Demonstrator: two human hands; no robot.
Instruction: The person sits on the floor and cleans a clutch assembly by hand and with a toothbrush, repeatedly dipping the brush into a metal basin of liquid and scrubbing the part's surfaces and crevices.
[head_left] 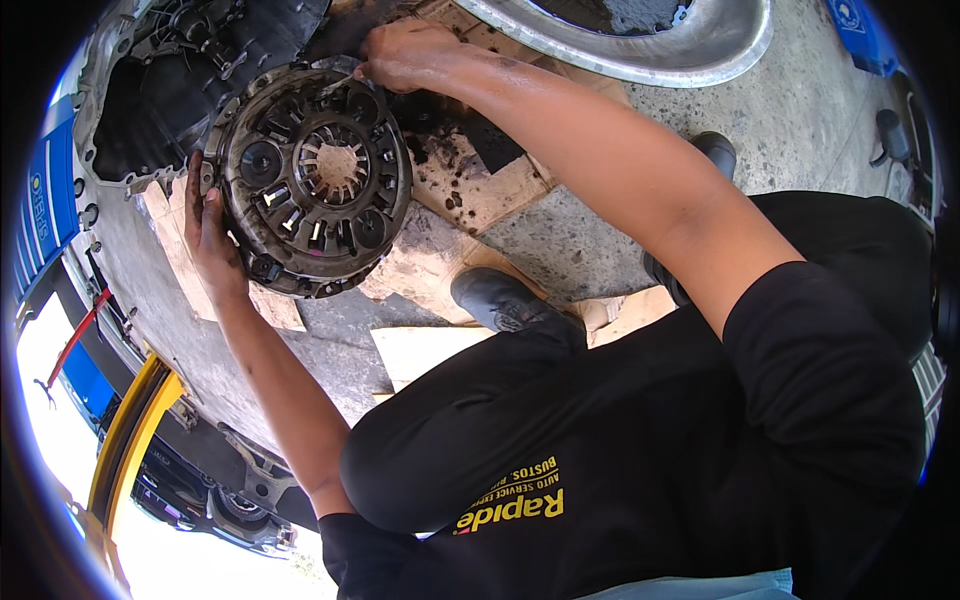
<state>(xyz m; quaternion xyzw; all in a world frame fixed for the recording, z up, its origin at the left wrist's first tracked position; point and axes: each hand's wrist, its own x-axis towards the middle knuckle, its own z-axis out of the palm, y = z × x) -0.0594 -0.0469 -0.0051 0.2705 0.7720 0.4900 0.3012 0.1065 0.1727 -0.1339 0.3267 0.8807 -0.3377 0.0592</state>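
A round, dark, grimy clutch pressure plate (285,200), with spring fingers around a central hole, is tilted up in front of me at the upper left. My left hand (215,240) holds its left rim, with fingers extended up along the edge and the thumb side toward the lower rim. At the upper right edge of the plate is my right hand (405,55), its fingers curled in against the rim. The fingertips of the right hand are partly hidden. Just behind the plate stands a large metal housing (150,115) with a dark hollow and a bolt-holed flange.
Oil-stained cardboard (450,185) covers part of the concrete floor (560,240). A wide metal basin (735,50) holding dark liquid sits at the top right. My shoe (495,298) rests near the plate. A yellow post (130,430) and a dark car (205,500) are off to the left.
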